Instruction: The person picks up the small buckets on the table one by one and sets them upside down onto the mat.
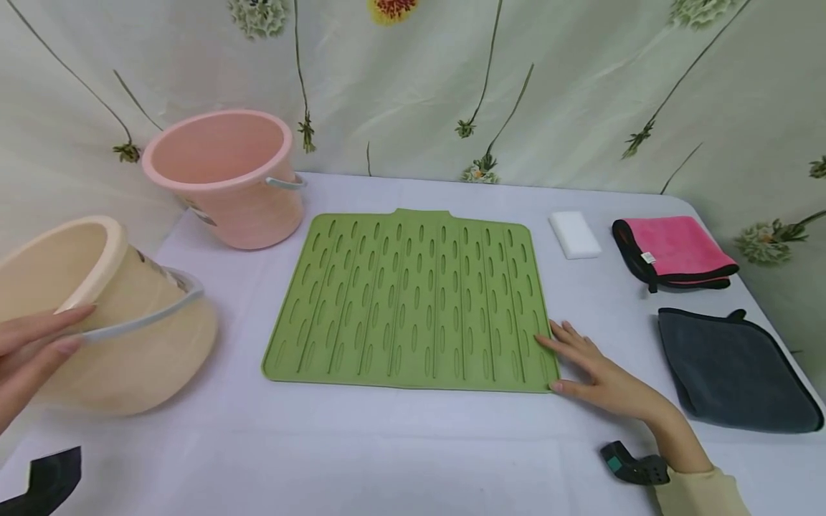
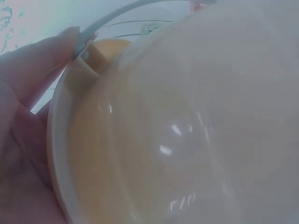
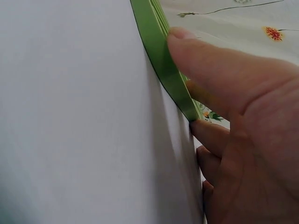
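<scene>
My left hand (image 1: 32, 351) grips the rim of a cream plastic bucket (image 1: 148, 330), which tilts with its mouth toward the left. The bucket's grey handle (image 1: 145, 321) crosses its side. In the left wrist view the bucket wall (image 2: 187, 116) fills most of the picture, with a finger at the handle's end and the palm beside the rim. A green ribbed silicone mat (image 1: 413, 308) lies flat in the middle of the table. Relaxed and spread, my right hand (image 1: 596, 376) touches the mat's near right corner; the right wrist view has its thumb on the mat's edge (image 3: 161, 60).
Behind the cream bucket stands a pink bucket (image 1: 226, 186) with a grey handle. To the mat's right lie a white sponge block (image 1: 574, 234), a folded pink cloth (image 1: 677, 247) with black trim and a dark grey cloth (image 1: 736, 369). A flowered curtain (image 1: 400, 86) hangs behind the table.
</scene>
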The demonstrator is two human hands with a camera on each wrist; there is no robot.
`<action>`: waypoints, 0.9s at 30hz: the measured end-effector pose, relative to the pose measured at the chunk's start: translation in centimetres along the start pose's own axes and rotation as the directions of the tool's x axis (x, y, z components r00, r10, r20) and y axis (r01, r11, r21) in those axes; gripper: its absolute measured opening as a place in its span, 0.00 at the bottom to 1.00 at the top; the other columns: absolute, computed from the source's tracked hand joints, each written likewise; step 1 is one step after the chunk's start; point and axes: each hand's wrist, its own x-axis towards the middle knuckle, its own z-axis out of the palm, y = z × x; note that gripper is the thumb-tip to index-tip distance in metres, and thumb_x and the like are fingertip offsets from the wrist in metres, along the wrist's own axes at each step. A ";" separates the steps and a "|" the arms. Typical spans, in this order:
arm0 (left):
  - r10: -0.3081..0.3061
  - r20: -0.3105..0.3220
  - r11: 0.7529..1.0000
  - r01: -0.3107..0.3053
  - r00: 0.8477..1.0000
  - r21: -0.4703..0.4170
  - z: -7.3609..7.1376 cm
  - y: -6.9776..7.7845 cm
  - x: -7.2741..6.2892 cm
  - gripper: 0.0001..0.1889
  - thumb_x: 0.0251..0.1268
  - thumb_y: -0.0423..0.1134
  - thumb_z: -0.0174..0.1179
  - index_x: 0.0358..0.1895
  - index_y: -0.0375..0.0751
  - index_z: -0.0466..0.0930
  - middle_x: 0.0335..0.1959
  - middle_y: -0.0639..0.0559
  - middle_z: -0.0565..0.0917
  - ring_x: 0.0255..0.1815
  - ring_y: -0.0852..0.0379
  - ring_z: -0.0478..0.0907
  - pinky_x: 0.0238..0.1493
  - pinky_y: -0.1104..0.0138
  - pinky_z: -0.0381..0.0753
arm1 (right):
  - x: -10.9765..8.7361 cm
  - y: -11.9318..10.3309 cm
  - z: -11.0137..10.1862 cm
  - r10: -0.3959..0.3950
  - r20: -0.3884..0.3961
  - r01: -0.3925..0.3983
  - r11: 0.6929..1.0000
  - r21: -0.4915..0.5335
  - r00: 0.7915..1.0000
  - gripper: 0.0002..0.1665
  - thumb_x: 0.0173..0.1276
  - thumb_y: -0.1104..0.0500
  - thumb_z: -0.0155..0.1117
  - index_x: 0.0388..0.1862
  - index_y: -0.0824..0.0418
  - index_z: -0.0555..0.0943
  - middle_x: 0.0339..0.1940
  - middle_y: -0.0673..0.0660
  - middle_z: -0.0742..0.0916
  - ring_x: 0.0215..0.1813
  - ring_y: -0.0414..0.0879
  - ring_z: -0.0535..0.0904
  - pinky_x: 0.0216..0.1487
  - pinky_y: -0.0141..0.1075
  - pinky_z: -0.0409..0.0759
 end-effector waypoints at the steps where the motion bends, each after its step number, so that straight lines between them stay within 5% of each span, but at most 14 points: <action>1: -0.009 -0.001 1.000 0.009 1.000 -0.007 0.0 0.1 0.0 0.18 0.67 0.41 0.55 0.56 0.68 0.74 0.46 0.94 0.65 0.42 0.90 0.64 0.31 0.90 0.62 | 0.0 0.0 0.0 0.000 -0.001 0.000 1.000 -0.001 1.000 0.37 0.64 0.57 0.64 0.71 0.56 0.62 0.74 0.66 0.52 0.72 0.63 0.36 0.67 0.54 0.31; 8: -0.038 0.008 0.996 0.038 0.999 -0.081 0.1 1.0 0.6 0.21 0.64 0.27 0.56 0.56 0.55 0.78 0.46 0.90 0.68 0.41 0.89 0.66 0.20 0.87 0.65 | -0.1 -0.2 -0.1 0.008 -0.004 -0.008 1.000 -0.003 1.000 0.38 0.64 0.57 0.64 0.71 0.57 0.62 0.74 0.66 0.52 0.72 0.63 0.36 0.67 0.54 0.31; 16: -0.061 0.039 0.991 0.065 0.997 -0.114 0.2 2.0 1.1 0.21 0.61 0.22 0.55 0.57 0.40 0.79 0.49 0.84 0.71 0.43 0.87 0.68 0.34 0.89 0.66 | -0.2 -0.3 -0.1 0.017 -0.010 -0.017 1.000 0.000 1.000 0.38 0.64 0.57 0.64 0.71 0.58 0.62 0.73 0.68 0.52 0.72 0.64 0.36 0.67 0.55 0.32; 20: -0.080 0.008 0.973 0.080 0.997 -0.217 0.7 2.3 1.6 0.18 0.62 0.22 0.55 0.55 0.37 0.79 0.48 0.80 0.74 0.39 0.83 0.72 0.31 0.88 0.67 | -0.3 -0.3 -0.1 0.020 -0.011 -0.020 1.000 0.005 1.000 0.38 0.64 0.57 0.64 0.71 0.58 0.63 0.73 0.67 0.52 0.72 0.63 0.36 0.67 0.53 0.32; 24: -0.045 -0.069 0.912 0.013 0.997 -0.409 1.8 2.5 2.1 0.14 0.63 0.24 0.55 0.52 0.26 0.78 0.47 0.67 0.80 0.33 0.74 0.77 0.29 0.86 0.70 | -0.3 -0.2 -0.1 0.019 -0.009 -0.019 1.000 0.007 1.000 0.38 0.64 0.57 0.64 0.71 0.59 0.62 0.73 0.68 0.52 0.72 0.64 0.36 0.67 0.54 0.32; 27: -0.042 -0.136 0.785 -0.051 0.990 -0.617 2.7 2.7 2.4 0.13 0.62 0.21 0.55 0.49 0.16 0.74 0.46 0.55 0.83 0.35 0.66 0.80 0.36 0.83 0.72 | 0.0 -0.2 -0.1 0.013 -0.004 -0.013 1.000 0.007 1.000 0.38 0.64 0.57 0.64 0.71 0.59 0.62 0.73 0.67 0.52 0.72 0.63 0.36 0.67 0.55 0.32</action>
